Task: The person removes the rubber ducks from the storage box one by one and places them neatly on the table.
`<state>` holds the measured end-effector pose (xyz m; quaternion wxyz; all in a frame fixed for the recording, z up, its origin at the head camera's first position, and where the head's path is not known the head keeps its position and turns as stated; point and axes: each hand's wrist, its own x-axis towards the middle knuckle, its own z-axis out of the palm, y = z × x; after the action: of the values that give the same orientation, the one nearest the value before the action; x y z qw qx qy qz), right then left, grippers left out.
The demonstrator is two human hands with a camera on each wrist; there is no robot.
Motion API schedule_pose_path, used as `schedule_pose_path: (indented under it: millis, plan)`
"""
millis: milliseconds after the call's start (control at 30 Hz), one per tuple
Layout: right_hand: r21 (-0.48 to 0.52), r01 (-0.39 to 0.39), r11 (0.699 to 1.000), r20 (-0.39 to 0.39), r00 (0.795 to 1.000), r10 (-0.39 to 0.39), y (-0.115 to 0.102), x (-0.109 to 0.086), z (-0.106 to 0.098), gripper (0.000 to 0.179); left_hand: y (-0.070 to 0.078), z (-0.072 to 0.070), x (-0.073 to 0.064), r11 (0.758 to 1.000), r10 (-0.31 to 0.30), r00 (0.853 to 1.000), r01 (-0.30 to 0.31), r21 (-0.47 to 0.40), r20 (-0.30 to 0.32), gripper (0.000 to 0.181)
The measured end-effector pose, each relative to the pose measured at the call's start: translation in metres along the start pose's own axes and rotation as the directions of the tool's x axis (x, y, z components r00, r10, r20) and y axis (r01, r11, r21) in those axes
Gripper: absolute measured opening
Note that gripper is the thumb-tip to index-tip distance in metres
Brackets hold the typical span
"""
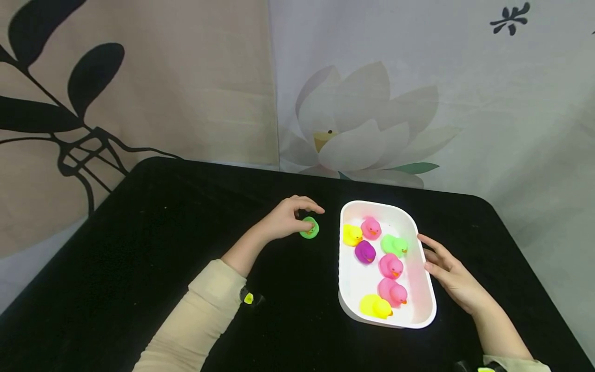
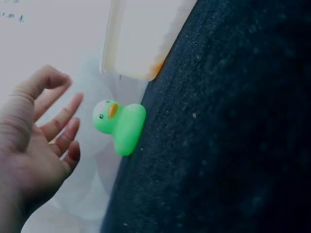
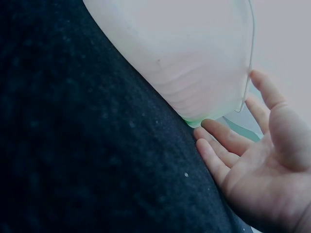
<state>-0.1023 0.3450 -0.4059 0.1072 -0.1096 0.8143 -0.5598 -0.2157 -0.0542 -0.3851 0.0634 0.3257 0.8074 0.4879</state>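
A green rubber duck [image 1: 310,228] stands on the black cloth left of a white plastic tray [image 1: 346,279]. My left hand [image 1: 289,217] is just over it, thumb and fingers spread apart; in the head view the thumb overlaps the duck. From the left wrist, the same green duck [image 2: 127,127] shows whole, with a gap between it and the curved fingers. On the tray's other side my right hand [image 1: 453,276] has its fingertips at the outer wall. The right wrist view shows those loosely extended fingers [image 3: 226,138] beside the tray's side [image 3: 194,58].
Inside the tray sit several rubber ducks: a purple duck [image 1: 364,252], a green duck [image 1: 394,245], yellow ones such as the yellow duck [image 1: 375,306], and pink ones such as the pink duck [image 1: 391,266]. A printed curtain [image 1: 209,77] hangs behind the black-covered table [image 1: 116,268].
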Motion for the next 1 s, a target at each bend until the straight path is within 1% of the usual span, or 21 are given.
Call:
schedule_pose_path:
  millis: [167,333,433,567,667,767,867,1000]
  plan:
    - [0.002,0.008,1.000,0.001,1.000,-0.008,0.000,0.000,0.000,0.057,0.022,0.002,0.000,1.000,0.020,0.999,-0.021,-0.013,-0.044,0.029]
    - [0.003,0.006,1.000,0.002,1.000,-0.006,0.000,-0.001,0.000,0.058,0.045,0.009,-0.002,0.999,0.042,0.998,-0.044,-0.029,-0.052,0.028]
    - [0.004,0.007,1.000,0.001,1.000,-0.007,0.000,-0.001,0.000,0.057,0.057,0.015,-0.003,0.997,0.076,0.996,-0.077,-0.029,-0.050,0.029]
    - [0.001,0.000,1.000,-0.001,1.000,0.000,0.000,0.000,0.000,0.058,0.069,0.023,-0.006,0.989,0.146,0.988,-0.146,-0.002,-0.042,0.031]
    - [0.000,-0.002,1.000,-0.002,1.000,0.002,0.001,0.000,0.001,0.058,0.077,0.031,-0.008,0.984,0.178,0.984,-0.178,0.007,-0.027,0.032]
    - [0.004,-0.002,1.000,-0.001,1.000,0.002,0.001,0.000,0.001,0.058,0.085,0.038,-0.010,0.982,0.189,0.982,-0.189,-0.004,-0.004,0.035]
    - [0.007,-0.001,1.000,0.000,1.000,0.001,0.000,-0.001,0.000,0.058,0.093,0.046,-0.013,0.982,0.191,0.981,-0.190,-0.008,0.035,0.037]
    - [0.002,0.010,1.000,0.000,1.000,-0.010,0.001,-0.001,0.000,0.058,0.101,0.056,-0.016,0.977,0.212,0.973,-0.214,0.008,0.096,0.038]
